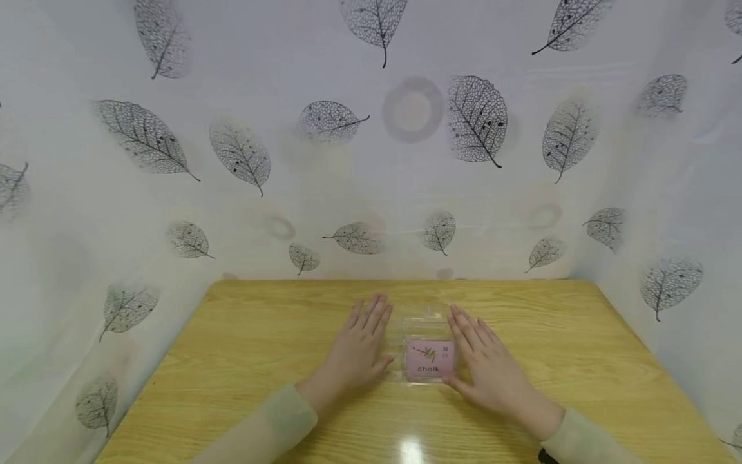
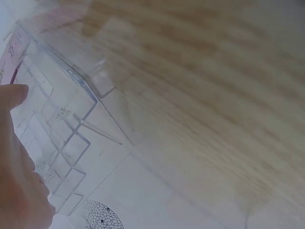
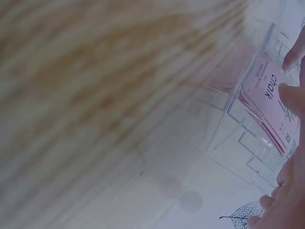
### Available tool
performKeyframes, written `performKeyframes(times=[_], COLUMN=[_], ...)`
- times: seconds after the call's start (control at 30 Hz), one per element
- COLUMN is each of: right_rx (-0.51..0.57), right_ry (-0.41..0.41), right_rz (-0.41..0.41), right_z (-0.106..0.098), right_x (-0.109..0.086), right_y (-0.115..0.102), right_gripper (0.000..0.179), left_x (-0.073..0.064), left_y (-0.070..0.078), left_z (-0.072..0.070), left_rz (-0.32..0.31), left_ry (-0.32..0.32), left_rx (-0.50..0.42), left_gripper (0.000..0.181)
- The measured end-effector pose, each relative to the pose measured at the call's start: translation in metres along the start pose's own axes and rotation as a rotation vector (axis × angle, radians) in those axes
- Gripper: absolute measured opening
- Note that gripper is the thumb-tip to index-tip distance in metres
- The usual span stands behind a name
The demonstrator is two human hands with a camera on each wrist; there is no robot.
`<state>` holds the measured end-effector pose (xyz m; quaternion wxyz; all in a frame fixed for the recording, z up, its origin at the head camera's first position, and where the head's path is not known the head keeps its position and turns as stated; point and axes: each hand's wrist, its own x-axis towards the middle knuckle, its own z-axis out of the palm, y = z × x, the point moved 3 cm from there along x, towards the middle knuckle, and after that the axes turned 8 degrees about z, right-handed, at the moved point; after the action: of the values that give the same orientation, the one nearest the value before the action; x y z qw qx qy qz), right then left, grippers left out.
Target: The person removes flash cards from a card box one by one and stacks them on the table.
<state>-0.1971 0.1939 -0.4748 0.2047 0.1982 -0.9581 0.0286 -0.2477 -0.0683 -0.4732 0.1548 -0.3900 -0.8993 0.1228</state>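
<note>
A clear plastic tiered card holder stands on the table, also visible as a clear stepped rack in the left wrist view. Several pink cards printed "chalk" sit in its front slot; the same pink cards appear in the right wrist view. My left hand is at the holder's left side, fingers extended forward and thumb toward the front. At the other side, my right hand lies likewise, thumb near the front corner. Whether either palm touches the plastic is hard to tell.
The wooden table runs back to a whitish curtain with dark leaf prints, which also hangs along both sides. A bright light reflection lies on the table's near part.
</note>
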Motion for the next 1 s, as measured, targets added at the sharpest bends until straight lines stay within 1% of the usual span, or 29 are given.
performKeyframes(times=[0.1,0.3,0.57,0.7,0.87,1.0], right_rx=[-0.002,0.010,0.012,0.027,0.055,0.084], right_ry=[-0.010,-0.010,-0.031,-0.016,-0.004,-0.012], right_rz=[-0.001,0.003,0.013,0.010,0.003,0.000], right_z=[0.001,0.001,0.001,0.001,0.002,0.001], right_x=[0.001,0.001,0.001,0.000,0.000,0.000], right_y=[-0.001,-0.001,0.001,0.002,0.002,0.001], right_gripper=[0.114,0.114,0.114,0.113,0.113,0.112], left_x=[0.002,0.006,0.008,0.008,0.008,0.007], left_y=[-0.001,0.000,0.000,-0.001,-0.001,0.000], left_z=[0.002,0.003,0.008,0.010,0.012,0.012], left_rz=[0.023,0.048,0.068,0.075,0.082,0.083], left_ry=[0.012,-0.007,-0.005,-0.003,-0.027,-0.028], left_rx=[0.004,0.048,0.098,0.116,0.143,0.152], left_gripper=[0.099,0.101,0.100,0.100,0.099,0.098])
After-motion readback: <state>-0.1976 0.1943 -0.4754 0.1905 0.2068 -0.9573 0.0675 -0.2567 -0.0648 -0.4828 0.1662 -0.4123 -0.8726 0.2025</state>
